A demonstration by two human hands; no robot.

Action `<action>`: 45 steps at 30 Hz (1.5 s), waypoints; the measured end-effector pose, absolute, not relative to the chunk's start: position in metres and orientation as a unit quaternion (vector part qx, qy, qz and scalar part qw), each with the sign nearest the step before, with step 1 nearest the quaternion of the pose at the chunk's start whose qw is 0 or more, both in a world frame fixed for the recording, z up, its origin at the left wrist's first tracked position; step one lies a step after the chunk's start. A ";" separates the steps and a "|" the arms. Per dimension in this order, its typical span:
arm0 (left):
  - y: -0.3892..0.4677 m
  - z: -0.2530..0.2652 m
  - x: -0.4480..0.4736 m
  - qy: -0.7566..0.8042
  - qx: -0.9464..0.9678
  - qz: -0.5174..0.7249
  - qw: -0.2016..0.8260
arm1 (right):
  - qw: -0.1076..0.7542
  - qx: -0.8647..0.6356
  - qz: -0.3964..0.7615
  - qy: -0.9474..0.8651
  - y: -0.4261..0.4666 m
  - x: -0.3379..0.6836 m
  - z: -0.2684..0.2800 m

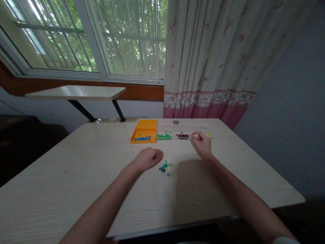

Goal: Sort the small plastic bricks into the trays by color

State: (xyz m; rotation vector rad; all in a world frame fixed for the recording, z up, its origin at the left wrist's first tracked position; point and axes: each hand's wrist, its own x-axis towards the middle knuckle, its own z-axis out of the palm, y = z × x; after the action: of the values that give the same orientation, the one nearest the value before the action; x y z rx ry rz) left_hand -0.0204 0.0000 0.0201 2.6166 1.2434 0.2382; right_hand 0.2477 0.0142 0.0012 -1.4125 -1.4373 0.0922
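My left hand rests on the table with its fingers curled closed; whatever may be inside them is hidden. Just right of and below it lies a small mixed pile of tiny blocks in blue, green, dark brown and pale yellow. My right hand is at the row of boxes, fingers pinched together beside the dark brown pieces; I cannot make out anything between them. Green pieces fill a clear box further left, and blue pieces lie in an orange box. Yellow pieces show right of my right hand.
The boxes stand open-lidded along the back of the pale wooden table. A dark round disc lies behind them. At the back left is a raised shelf on black supports. A curtain hangs behind the table, beside a barred window.
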 end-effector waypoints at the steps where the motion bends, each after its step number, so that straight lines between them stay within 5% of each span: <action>1: 0.000 0.021 -0.020 0.421 0.894 0.085 0.129 | 0.515 -0.616 0.027 -0.595 0.019 0.256 -0.001; 15: 0.001 0.023 -0.024 0.405 0.891 0.092 0.181 | 0.425 -0.727 -0.023 -0.539 0.037 0.301 -0.009; 20: 0.001 0.028 -0.028 0.356 0.895 0.061 0.261 | 0.410 -0.644 0.040 -0.645 0.027 0.277 -0.010; 29: -0.008 0.037 -0.023 0.357 0.885 0.038 0.296 | 0.214 -0.383 0.172 -0.882 -0.035 0.193 0.006; 35: -0.007 0.032 -0.022 0.370 0.886 0.018 0.278 | 0.126 -0.359 0.155 -0.912 -0.046 0.182 0.009; 45: -0.009 0.026 -0.017 0.374 0.903 0.015 0.210 | 0.117 -0.359 0.142 -0.915 -0.045 0.182 0.007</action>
State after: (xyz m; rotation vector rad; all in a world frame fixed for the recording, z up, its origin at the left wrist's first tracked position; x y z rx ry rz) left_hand -0.0165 -0.0092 0.0258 2.5121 1.0387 0.0403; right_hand 0.1816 -0.0447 0.0071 -1.0516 -2.6785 0.4159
